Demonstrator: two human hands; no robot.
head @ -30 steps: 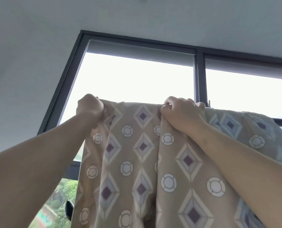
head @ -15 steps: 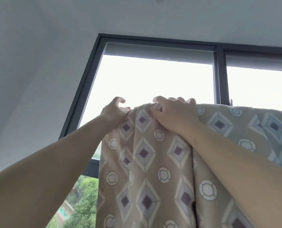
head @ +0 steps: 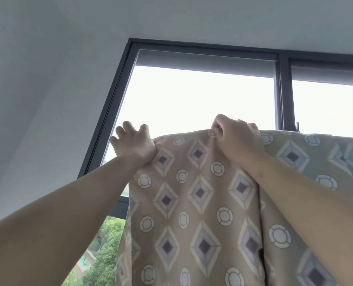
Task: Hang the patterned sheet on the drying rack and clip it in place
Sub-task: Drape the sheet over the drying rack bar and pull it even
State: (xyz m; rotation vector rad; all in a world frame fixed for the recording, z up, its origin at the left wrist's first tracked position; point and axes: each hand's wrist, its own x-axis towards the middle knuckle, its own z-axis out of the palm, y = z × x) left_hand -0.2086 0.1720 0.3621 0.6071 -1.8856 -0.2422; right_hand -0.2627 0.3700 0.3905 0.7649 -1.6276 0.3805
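Head view, looking up. The dark window frame (head: 109, 112) is the landmark: slanting left upright, vertical mullion (head: 283, 96) further right.

The patterned sheet (head: 200, 193) hangs in front of the frame's lower half. It is tan, with purple-centred diamonds and white rings. Its top edge runs roughly level across the panes, from just right of the frame's left upright, past the mullion, to the picture's right edge. What the top edge lies over is hidden by the fold, cannot tell. The cloth drops in broad vertical folds out of the picture's bottom, with one deep crease below the right forearm.

The left hand (head: 133, 144) is at the sheet's top left corner, just right of the frame's left upright. Its fingers (head: 127, 126) are straight and spread apart, pointing up against the bright pane, and the heel of the hand touches the corner of the cloth. The thumb is hidden.

The right hand (head: 238, 139) is on the top edge, left of the mullion — fingers curled together, thumb and forefinger pinching the cloth edge into a small pucker.

Green trees (head: 107, 244) show through the frame's lower pane, left of the sheet. A grey wall (head: 37, 100) lies left of the frame, with the ceiling (head: 192, 17) above it.
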